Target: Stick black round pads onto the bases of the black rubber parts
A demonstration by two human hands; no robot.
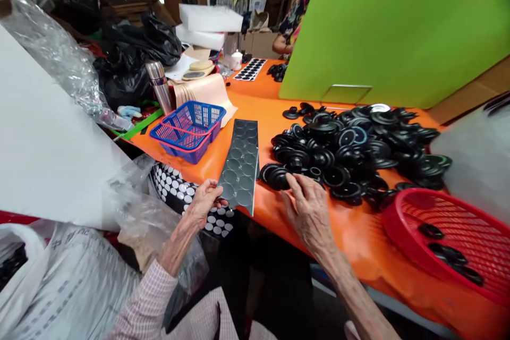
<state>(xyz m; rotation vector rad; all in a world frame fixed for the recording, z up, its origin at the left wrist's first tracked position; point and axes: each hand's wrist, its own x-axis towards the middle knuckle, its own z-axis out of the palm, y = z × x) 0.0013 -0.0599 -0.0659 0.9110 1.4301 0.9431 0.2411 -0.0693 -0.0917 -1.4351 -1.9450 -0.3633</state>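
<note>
An orange surface [350,234] carries a heap of glossy black round caps [350,154], a few ringed in blue. A dark grey sheet [241,164] is patterned with rows of circles. Blue mesh basket [189,127] with red trim; red mesh basket [394,234]; lime-green panel [398,26]; black sheet dotted white [175,188]; pink-and-white checked sleeve [147,303].

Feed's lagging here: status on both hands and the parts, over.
Left hand pinches grey sheet of round pads by near edge. Right hand open, fingertips on black round cap. Nothing blocking.
</note>
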